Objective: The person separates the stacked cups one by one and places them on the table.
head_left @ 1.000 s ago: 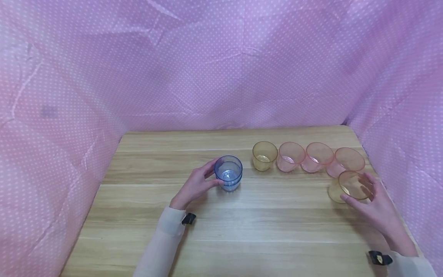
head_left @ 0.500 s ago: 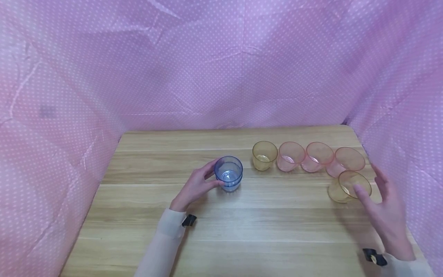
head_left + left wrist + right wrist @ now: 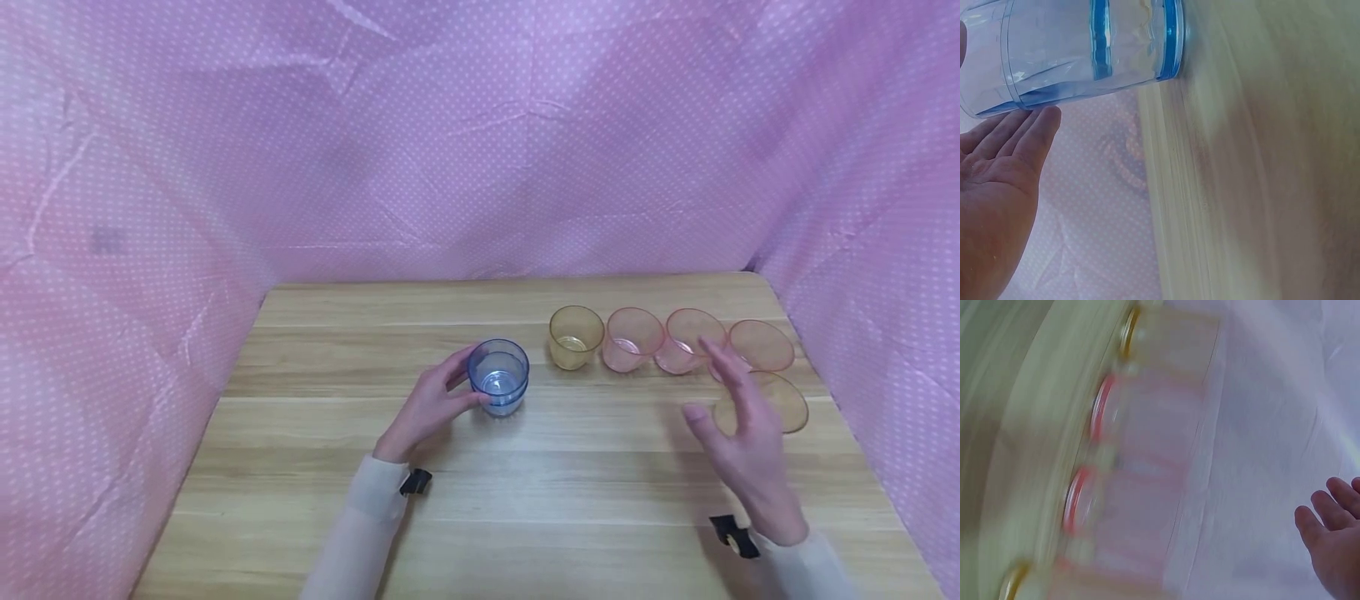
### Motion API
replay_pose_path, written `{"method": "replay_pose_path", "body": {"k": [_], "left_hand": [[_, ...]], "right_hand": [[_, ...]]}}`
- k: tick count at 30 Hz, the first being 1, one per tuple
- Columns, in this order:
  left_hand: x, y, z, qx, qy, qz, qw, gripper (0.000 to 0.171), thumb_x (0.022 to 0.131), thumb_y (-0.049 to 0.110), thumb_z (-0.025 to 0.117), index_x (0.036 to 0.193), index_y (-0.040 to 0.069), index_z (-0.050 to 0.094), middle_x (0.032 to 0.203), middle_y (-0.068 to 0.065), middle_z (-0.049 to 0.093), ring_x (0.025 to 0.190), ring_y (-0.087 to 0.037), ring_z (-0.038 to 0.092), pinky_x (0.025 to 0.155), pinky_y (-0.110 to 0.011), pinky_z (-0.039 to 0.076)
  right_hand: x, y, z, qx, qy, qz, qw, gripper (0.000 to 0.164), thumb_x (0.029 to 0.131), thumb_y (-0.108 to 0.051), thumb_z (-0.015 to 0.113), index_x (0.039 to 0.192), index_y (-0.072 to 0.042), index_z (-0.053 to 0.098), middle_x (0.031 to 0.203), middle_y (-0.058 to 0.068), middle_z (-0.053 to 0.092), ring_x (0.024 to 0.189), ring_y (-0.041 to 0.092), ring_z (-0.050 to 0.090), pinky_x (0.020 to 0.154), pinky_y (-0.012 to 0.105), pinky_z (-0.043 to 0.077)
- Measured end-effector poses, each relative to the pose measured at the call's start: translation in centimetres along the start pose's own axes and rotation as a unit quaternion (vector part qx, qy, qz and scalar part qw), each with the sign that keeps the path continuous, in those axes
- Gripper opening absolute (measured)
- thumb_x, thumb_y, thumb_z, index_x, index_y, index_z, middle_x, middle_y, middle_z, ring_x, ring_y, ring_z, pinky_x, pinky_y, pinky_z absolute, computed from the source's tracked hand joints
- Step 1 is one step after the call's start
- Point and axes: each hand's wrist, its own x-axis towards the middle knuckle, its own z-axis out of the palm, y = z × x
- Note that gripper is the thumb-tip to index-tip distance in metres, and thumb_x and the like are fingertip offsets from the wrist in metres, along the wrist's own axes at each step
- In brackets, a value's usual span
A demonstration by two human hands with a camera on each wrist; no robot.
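Two stacked clear blue cups (image 3: 501, 390) stand upright near the middle of the table. My left hand (image 3: 429, 410) holds them from the left, thumb in front and fingers behind; in the left wrist view the straight fingers lie along the blue cups' (image 3: 1054, 50) wall. My right hand (image 3: 746, 446) is in the air with spread fingers and nothing in it. Behind it, partly hidden, is a yellow cup (image 3: 789, 404). Further back stands a row: another yellow cup (image 3: 575, 340), then a pink cup (image 3: 633, 337), a second pink cup (image 3: 684, 329) and a third (image 3: 765, 346).
The cups stand on a wooden table (image 3: 570, 517). Pink dotted cloth (image 3: 480, 150) hangs behind the table and along both sides. The row of cups sits toward the back right, close to the table's right edge. In the right wrist view the cups are blurred.
My right hand has let go of the front yellow cup, lifted off and moved left. That cup has stayed in place. My left hand still holds the blue cups.
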Motion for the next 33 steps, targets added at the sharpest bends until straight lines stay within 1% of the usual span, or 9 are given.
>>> {"method": "replay_pose_path", "body": {"k": [2, 5, 10, 16, 21, 24, 27, 30, 33], "left_hand": [[0.0, 0.0, 0.1, -0.002, 0.001, 0.000, 1.0000, 0.081, 0.087, 0.022, 0.084, 0.157, 0.012, 0.045, 0.156, -0.007, 0.050, 0.142, -0.029, 0.049, 0.114, -0.031, 0.044], [-0.1, -0.2, 0.2, -0.006, 0.002, 0.004, 1.0000, 0.080, 0.088, 0.020, 0.084, 0.157, 0.012, 0.044, 0.156, -0.007, 0.050, 0.143, -0.029, 0.048, 0.113, -0.027, 0.044], [-0.1, -0.4, 0.3, -0.008, 0.007, 0.008, 0.9999, 0.079, 0.088, 0.018, 0.084, 0.156, 0.011, 0.045, 0.156, -0.007, 0.050, 0.142, -0.028, 0.049, 0.113, -0.026, 0.043], [-0.2, -0.2, 0.4, -0.015, 0.010, 0.003, 0.9998, 0.079, 0.088, 0.018, 0.084, 0.156, 0.012, 0.045, 0.156, -0.005, 0.050, 0.143, -0.026, 0.049, 0.113, -0.024, 0.043], [-0.2, -0.2, 0.4, -0.017, 0.012, -0.001, 0.9998, 0.079, 0.088, 0.016, 0.084, 0.157, 0.011, 0.044, 0.157, -0.005, 0.050, 0.143, -0.025, 0.049, 0.113, -0.023, 0.043], [-0.2, -0.2, 0.4, -0.018, 0.013, 0.000, 0.9997, 0.079, 0.088, 0.016, 0.084, 0.157, 0.011, 0.044, 0.157, -0.006, 0.049, 0.143, -0.026, 0.048, 0.112, -0.023, 0.043], [-0.1, -0.2, 0.5, -0.019, 0.015, 0.002, 0.9997, 0.079, 0.089, 0.016, 0.083, 0.157, 0.012, 0.044, 0.157, -0.005, 0.049, 0.143, -0.026, 0.049, 0.112, -0.021, 0.043], [-0.1, -0.2, 0.5, -0.017, 0.015, 0.002, 0.9997, 0.079, 0.089, 0.016, 0.083, 0.158, 0.013, 0.044, 0.157, -0.005, 0.049, 0.143, -0.025, 0.048, 0.111, -0.021, 0.043], [-0.1, -0.2, 0.4, -0.012, 0.014, 0.002, 0.9998, 0.079, 0.090, 0.017, 0.082, 0.158, 0.014, 0.043, 0.157, -0.006, 0.049, 0.143, -0.025, 0.048, 0.112, -0.022, 0.043]], "right_hand": [[0.1, 0.0, 1.1, -0.001, -0.017, -0.026, 1.000, 0.063, 0.095, -0.021, 0.073, 0.143, 0.013, 0.050, 0.148, 0.024, 0.054, 0.143, 0.013, 0.047, 0.122, 0.026, 0.033], [0.1, 0.5, 2.8, 0.016, -0.039, -0.055, 0.998, 0.075, 0.097, -0.042, 0.072, 0.143, 0.014, 0.050, 0.147, 0.026, 0.054, 0.144, 0.016, 0.046, 0.123, 0.028, 0.032], [0.2, 0.8, 5.5, 0.050, -0.065, -0.073, 0.994, 0.082, 0.096, -0.052, 0.071, 0.145, 0.010, 0.050, 0.148, 0.023, 0.055, 0.144, 0.020, 0.047, 0.124, 0.031, 0.032], [0.8, 0.1, 8.3, 0.083, -0.086, -0.100, 0.988, 0.081, 0.097, -0.051, 0.070, 0.143, 0.012, 0.050, 0.148, 0.024, 0.055, 0.144, 0.024, 0.047, 0.124, 0.035, 0.033], [1.5, -0.3, 9.9, 0.099, -0.113, -0.097, 0.984, 0.079, 0.098, -0.050, 0.070, 0.146, 0.009, 0.050, 0.149, 0.023, 0.054, 0.144, 0.025, 0.047, 0.124, 0.035, 0.033], [1.9, -0.3, 10.7, 0.093, -0.134, -0.093, 0.982, 0.080, 0.097, -0.051, 0.070, 0.149, 0.006, 0.048, 0.151, 0.021, 0.053, 0.145, 0.025, 0.045, 0.124, 0.033, 0.033], [2.4, -0.4, 11.2, 0.082, -0.161, -0.077, 0.980, 0.082, 0.097, -0.056, 0.068, 0.152, 0.001, 0.047, 0.154, 0.016, 0.051, 0.147, 0.025, 0.044, 0.124, 0.032, 0.031], [2.8, -0.3, 11.6, 0.075, -0.194, -0.048, 0.977, 0.083, 0.093, -0.047, 0.078, 0.156, -0.006, 0.043, 0.158, 0.011, 0.047, 0.148, 0.026, 0.040, 0.126, 0.034, 0.029], [3.3, -0.1, 12.1, 0.065, -0.225, -0.021, 0.972, 0.089, 0.086, -0.031, 0.086, 0.160, -0.013, 0.040, 0.162, 0.006, 0.043, 0.149, 0.027, 0.038, 0.126, 0.041, 0.029]]}}
